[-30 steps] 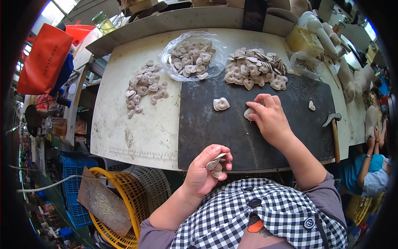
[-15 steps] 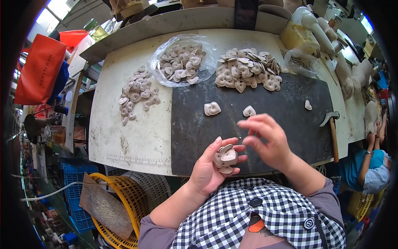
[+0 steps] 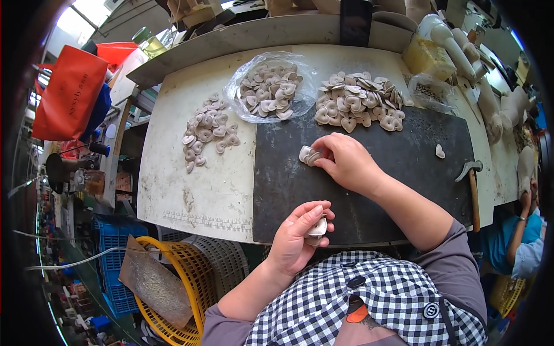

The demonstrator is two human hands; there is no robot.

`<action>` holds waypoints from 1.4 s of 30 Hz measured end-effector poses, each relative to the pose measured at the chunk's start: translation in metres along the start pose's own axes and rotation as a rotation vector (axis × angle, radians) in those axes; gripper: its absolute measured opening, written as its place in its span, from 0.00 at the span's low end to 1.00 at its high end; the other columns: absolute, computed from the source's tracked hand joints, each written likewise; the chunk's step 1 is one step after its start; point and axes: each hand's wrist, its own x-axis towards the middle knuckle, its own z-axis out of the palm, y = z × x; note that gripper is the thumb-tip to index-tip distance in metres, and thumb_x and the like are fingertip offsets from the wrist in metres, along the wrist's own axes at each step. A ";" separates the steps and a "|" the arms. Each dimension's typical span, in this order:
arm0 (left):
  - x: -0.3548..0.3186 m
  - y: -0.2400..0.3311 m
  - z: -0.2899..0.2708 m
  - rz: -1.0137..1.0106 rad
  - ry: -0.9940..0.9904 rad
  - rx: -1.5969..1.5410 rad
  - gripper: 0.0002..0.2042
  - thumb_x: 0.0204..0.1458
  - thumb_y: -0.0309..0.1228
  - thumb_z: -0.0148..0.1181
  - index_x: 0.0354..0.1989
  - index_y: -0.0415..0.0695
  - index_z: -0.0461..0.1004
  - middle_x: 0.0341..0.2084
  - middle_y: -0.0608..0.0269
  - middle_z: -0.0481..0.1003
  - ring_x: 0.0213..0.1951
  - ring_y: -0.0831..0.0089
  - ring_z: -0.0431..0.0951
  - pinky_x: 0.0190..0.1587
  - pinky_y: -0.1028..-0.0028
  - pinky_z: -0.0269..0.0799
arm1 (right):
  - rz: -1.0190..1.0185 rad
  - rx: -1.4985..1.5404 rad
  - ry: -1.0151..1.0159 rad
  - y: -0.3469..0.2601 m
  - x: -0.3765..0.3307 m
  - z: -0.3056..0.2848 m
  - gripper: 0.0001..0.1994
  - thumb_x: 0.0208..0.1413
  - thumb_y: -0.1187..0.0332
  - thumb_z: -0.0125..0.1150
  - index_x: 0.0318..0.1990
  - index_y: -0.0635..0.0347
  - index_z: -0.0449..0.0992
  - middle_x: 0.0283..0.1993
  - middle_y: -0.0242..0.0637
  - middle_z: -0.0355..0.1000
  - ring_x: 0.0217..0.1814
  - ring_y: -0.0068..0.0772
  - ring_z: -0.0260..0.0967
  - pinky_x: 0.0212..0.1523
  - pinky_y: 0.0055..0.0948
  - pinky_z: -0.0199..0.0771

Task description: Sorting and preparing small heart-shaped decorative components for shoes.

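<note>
Several beige padded heart-shaped pieces (image 3: 317,230) rest in my left hand (image 3: 295,242), its fingers curled round them near the table's front edge. Farther forward, over the dark mat, my right hand (image 3: 350,166) pinches at a small group of the same heart-shaped pieces (image 3: 307,154) lying on the mat. Its fingertips cover part of that group, so I cannot tell how many are in the pinch. A lone heart-shaped piece (image 3: 440,151) lies toward the mat's right side.
Behind the mat are a large heap of hearts (image 3: 358,101) and a clear plastic bag (image 3: 236,106) full of them. A looser pile (image 3: 203,131) lies left. A hammer (image 3: 474,193) rests at the right, near a bag of small studs (image 3: 430,92). Yellow basket (image 3: 151,245) stands below left.
My right hand has moved forward and left from above my left hand to the small group on the mat. My left fingers have curled further round their pieces. The whole view has shifted slightly.
</note>
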 end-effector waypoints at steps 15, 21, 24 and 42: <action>0.017 0.009 -0.009 -0.038 -0.115 -0.169 0.15 0.59 0.36 0.51 0.51 0.45 0.72 0.44 0.54 0.75 0.42 0.61 0.78 0.31 0.69 0.76 | -0.174 -0.314 0.296 0.005 0.025 -0.028 0.14 0.52 0.64 0.67 0.46 0.55 0.78 0.48 0.35 0.74 0.53 0.40 0.67 0.53 0.37 0.65; 0.019 0.002 -0.020 0.036 -0.206 -0.162 0.10 0.57 0.30 0.54 0.46 0.45 0.73 0.47 0.54 0.74 0.45 0.62 0.77 0.32 0.70 0.76 | -0.198 -0.559 0.240 0.018 0.043 -0.023 0.12 0.47 0.64 0.67 0.41 0.50 0.80 0.46 0.26 0.76 0.57 0.33 0.64 0.58 0.35 0.57; 0.018 0.000 -0.016 0.038 -0.183 -0.124 0.07 0.60 0.31 0.56 0.44 0.46 0.74 0.45 0.56 0.75 0.42 0.66 0.78 0.29 0.74 0.75 | -0.290 -0.374 0.325 0.031 0.033 -0.023 0.08 0.48 0.72 0.66 0.38 0.53 0.80 0.38 0.29 0.76 0.46 0.31 0.71 0.51 0.31 0.66; 0.033 0.010 0.021 0.078 -0.139 -0.265 0.28 0.64 0.49 0.43 0.64 0.40 0.60 0.60 0.42 0.65 0.63 0.49 0.65 0.67 0.50 0.59 | 0.314 0.905 0.286 0.006 -0.066 -0.039 0.10 0.56 0.76 0.65 0.46 0.65 0.77 0.42 0.35 0.78 0.45 0.23 0.76 0.47 0.23 0.77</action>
